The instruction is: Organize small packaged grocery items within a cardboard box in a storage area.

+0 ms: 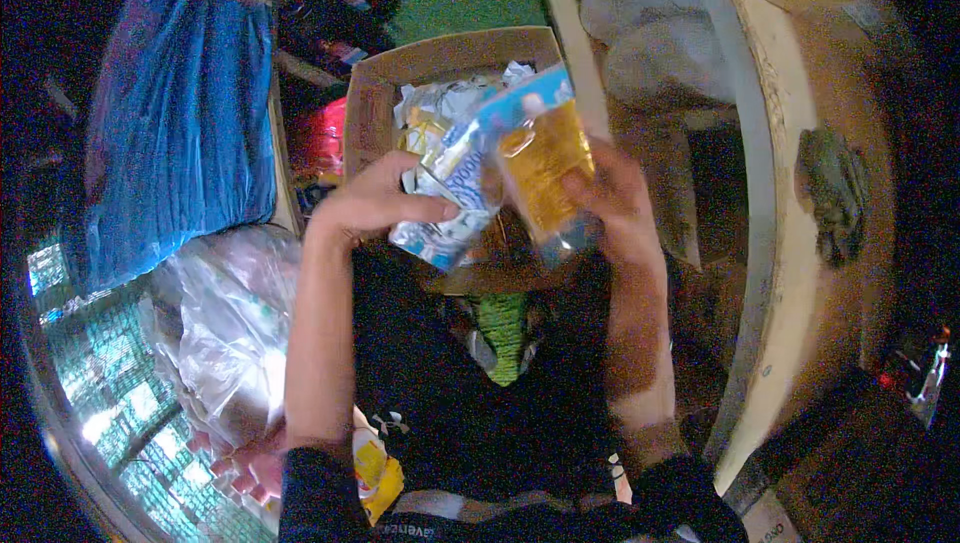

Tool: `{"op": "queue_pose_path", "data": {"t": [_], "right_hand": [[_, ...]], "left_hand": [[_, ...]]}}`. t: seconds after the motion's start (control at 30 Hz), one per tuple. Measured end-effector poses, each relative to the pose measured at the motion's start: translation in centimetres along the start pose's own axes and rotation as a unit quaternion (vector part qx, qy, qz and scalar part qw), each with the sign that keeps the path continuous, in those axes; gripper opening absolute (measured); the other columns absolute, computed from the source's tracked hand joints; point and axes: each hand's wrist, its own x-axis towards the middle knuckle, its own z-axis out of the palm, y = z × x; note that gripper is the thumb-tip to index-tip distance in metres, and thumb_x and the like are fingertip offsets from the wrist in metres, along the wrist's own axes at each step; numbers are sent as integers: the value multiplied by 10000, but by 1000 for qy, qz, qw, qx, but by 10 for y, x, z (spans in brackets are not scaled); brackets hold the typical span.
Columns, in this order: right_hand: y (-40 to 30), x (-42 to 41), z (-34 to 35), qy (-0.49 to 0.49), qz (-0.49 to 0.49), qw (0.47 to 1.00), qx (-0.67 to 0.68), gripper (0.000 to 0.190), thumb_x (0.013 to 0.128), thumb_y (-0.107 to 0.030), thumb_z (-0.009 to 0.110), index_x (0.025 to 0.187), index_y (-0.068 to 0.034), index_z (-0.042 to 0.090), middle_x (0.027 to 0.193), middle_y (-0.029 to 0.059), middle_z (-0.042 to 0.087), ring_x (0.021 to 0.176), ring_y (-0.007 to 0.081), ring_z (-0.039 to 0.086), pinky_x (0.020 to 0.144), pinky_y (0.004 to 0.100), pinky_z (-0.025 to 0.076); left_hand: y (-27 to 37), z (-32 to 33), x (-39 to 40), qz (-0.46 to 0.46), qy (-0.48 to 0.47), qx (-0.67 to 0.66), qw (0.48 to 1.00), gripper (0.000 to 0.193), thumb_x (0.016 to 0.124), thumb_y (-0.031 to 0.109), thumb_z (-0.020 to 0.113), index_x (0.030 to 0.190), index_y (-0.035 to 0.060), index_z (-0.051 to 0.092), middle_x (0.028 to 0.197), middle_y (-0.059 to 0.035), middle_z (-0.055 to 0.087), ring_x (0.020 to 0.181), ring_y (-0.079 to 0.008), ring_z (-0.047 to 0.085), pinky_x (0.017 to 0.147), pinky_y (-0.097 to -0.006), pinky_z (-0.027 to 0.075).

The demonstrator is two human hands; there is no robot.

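Note:
My left hand grips a blue and white printed plastic packet, thumb laid across its lower part. In my right hand is a clear plastic pouch with a yellow-orange panel and a blue top strip; it is blurred. The two packets meet or overlap at the middle, and I cannot tell whether they are joined. Both are held over an open cardboard box. Crumpled white paper or plastic wrappers lie inside it, partly hidden by the packets.
A blue plastic sack stands at the left, above a translucent plastic bag. Something red sits against the box's left side. To the right runs a pale wooden edge, with whitish plastic bags beyond the box.

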Motion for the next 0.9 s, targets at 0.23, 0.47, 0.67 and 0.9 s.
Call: {"op": "queue_pose_path", "data": {"t": [0.23, 0.47, 0.67, 0.9], "right_hand": [[9, 4, 13, 161, 46, 976, 138, 402, 863, -272, 587, 1178, -29, 527, 1047, 53, 605, 964, 161, 561, 873, 309, 424], [14, 8, -2, 144, -109, 955, 235, 328, 883, -279, 591, 1130, -71, 532, 995, 35, 603, 886, 157, 581, 782, 328, 473], [10, 9, 24, 179, -109, 978, -12, 292, 763, -79, 719, 1018, -17, 592, 1001, 48, 622, 890, 129, 588, 789, 279, 473], [10, 8, 21, 111, -70, 991, -37, 442, 717, -11, 744, 1108, 7, 539, 1012, 75, 625, 935, 176, 612, 845, 315, 490]], "left_hand": [[-16, 72, -3, 64, 168, -376, 909, 347, 734, 99, 727, 1047, 1, 614, 952, -26, 649, 837, -106, 589, 768, -277, 475], [-25, 71, 4, 66, 152, -221, 961, 383, 698, 60, 760, 1053, 26, 623, 973, -21, 658, 881, -111, 578, 819, -289, 459], [-17, 72, 6, 41, 110, -223, 968, 391, 687, 36, 769, 1049, 35, 622, 988, -13, 649, 884, -114, 575, 822, -288, 458], [-24, 68, 3, 109, 107, -132, 979, 337, 698, 11, 755, 1011, 51, 635, 946, 13, 644, 869, -95, 567, 783, -278, 473]]}}
